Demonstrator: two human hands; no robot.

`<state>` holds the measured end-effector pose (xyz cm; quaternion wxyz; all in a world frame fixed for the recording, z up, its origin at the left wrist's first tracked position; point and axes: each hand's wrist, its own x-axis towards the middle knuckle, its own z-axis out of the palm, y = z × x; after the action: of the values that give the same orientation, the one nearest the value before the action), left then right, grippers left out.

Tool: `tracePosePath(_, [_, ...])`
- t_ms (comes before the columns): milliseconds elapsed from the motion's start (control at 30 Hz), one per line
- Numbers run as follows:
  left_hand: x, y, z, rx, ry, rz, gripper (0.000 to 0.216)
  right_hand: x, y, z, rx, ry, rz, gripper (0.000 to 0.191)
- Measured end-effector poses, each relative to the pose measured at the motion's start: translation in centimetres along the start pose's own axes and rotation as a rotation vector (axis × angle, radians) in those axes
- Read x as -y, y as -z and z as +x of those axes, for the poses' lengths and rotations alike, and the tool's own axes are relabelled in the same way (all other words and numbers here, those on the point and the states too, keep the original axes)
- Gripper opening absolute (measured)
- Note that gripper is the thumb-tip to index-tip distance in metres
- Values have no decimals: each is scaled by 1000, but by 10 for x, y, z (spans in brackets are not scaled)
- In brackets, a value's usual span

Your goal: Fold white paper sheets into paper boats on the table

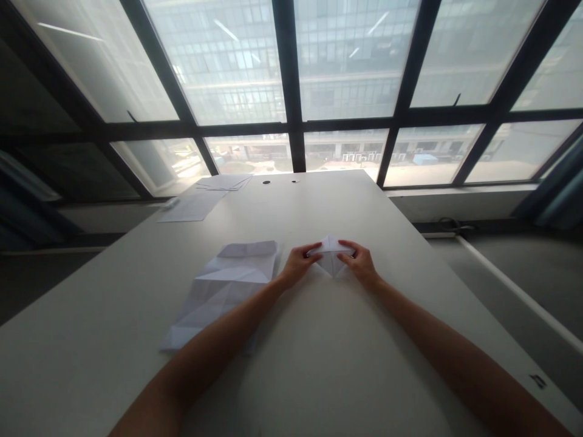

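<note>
A small folded sheet of white paper [331, 262], pointed at top and bottom, is held between both hands over the white table. My left hand [299, 262] pinches its left corner, thumb below and fingers above. On the opposite corner, my right hand [361, 262] has the same kind of pinch. Creases run down the middle and across the folded paper. To the left of my left hand lies a larger creased sheet of paper [228, 291], opened out with raised folds; my left forearm covers part of its lower right side.
Flat white sheets [195, 205] lie at the table's far left corner. Two round holes, one of them a dark cable hole [266, 182], sit near the far edge of the table [328, 203]. Large framed windows [346, 60] rise behind it. A small dark mark [538, 381] is near the right edge.
</note>
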<state>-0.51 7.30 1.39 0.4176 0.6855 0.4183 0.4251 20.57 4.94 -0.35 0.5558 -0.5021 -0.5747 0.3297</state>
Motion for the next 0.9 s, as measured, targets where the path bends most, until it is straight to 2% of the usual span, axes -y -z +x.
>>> tracePosePath(100, [-2, 0, -1, -29, -12, 32, 52, 2, -2, -2, 40, 61, -59, 45])
tracePosePath(267, [-3, -1, -1, -51, -13, 72, 46, 0, -9, -5, -3, 149, -120, 30])
tracePosePath(467, [1, -6, -3, -120, -201, 194, 25, 5, -7, -9, -37, 309, -259, 16])
tracePosePath(633, [1, -4, -5, -193, -388, 406, 20, 12, -5, -12, -89, 370, -305, 16])
tracePosePath(800, [1, -2, -7, -244, -456, 518, 16, 13, -3, -13, -135, 408, -393, 16])
tracePosePath(900, [2, -1, -8, -249, -459, 537, 17, 12, -1, -12, -91, 438, -505, 20])
